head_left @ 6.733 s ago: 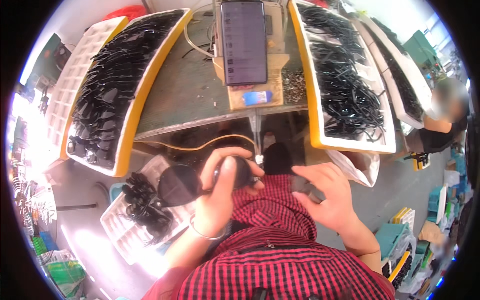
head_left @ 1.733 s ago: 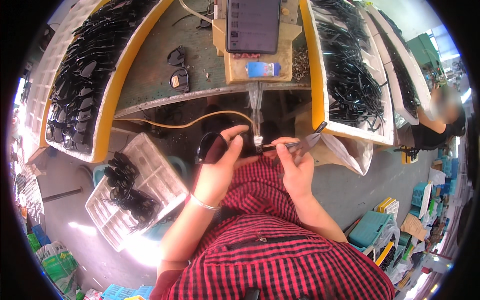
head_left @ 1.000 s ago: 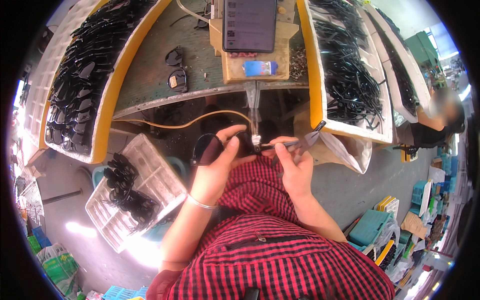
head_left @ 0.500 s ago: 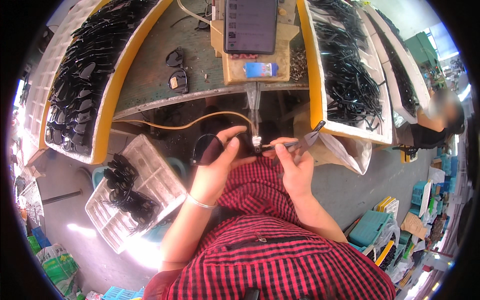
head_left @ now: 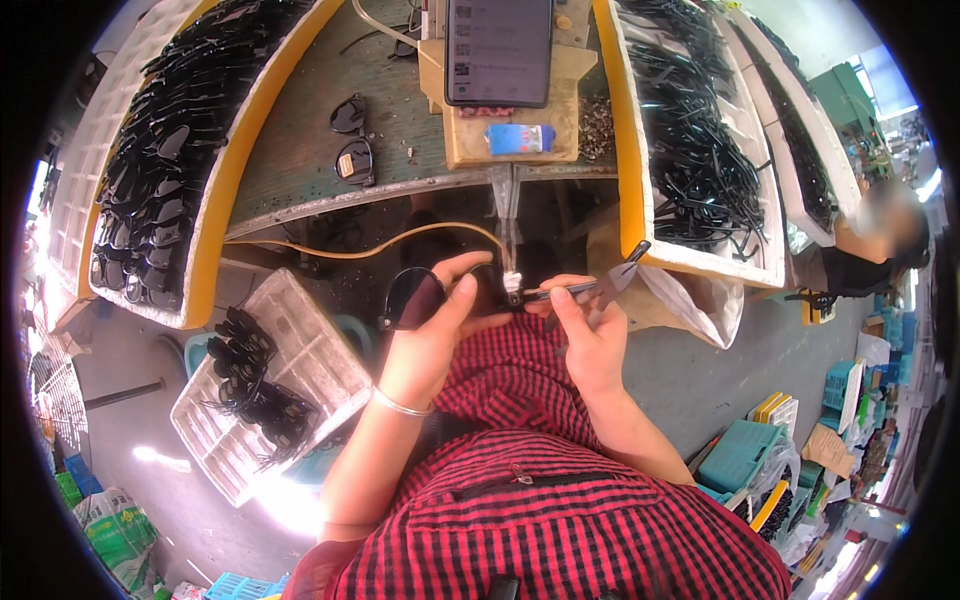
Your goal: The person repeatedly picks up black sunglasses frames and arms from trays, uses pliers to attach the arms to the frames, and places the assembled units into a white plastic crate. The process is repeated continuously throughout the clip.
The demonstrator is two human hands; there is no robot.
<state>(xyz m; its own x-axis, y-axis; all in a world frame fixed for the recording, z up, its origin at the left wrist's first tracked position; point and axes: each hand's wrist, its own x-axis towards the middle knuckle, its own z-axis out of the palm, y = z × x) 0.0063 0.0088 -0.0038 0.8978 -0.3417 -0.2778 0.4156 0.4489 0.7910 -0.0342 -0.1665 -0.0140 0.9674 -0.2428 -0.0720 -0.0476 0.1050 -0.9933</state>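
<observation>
A pair of dark-lensed sunglasses (head_left: 414, 298) is in my left hand (head_left: 443, 318), whose fingers are closed around the frame. The frame's right end meets a white-tipped metal part (head_left: 512, 283) at the bottom of a narrow upright bar (head_left: 506, 205) below the bench edge. My right hand (head_left: 594, 335) pinches a thin black strip, apparently a glasses temple (head_left: 560, 291), between thumb and fingers. Its left end is at the frame's right end, but the joint is too small to make out. A grey, flattish piece (head_left: 620, 279) juts out past the right fingers; its kind is unclear.
Foam trays hold many sunglass fronts (head_left: 165, 150) at left and black temples (head_left: 695, 130) at right. A phone (head_left: 499, 50) stands above a blue packet (head_left: 520, 139). Sunglasses (head_left: 354, 140) lie on the bench (head_left: 290, 150). A white crate (head_left: 335, 365) sits lower left. Another person (head_left: 860, 265) is far right.
</observation>
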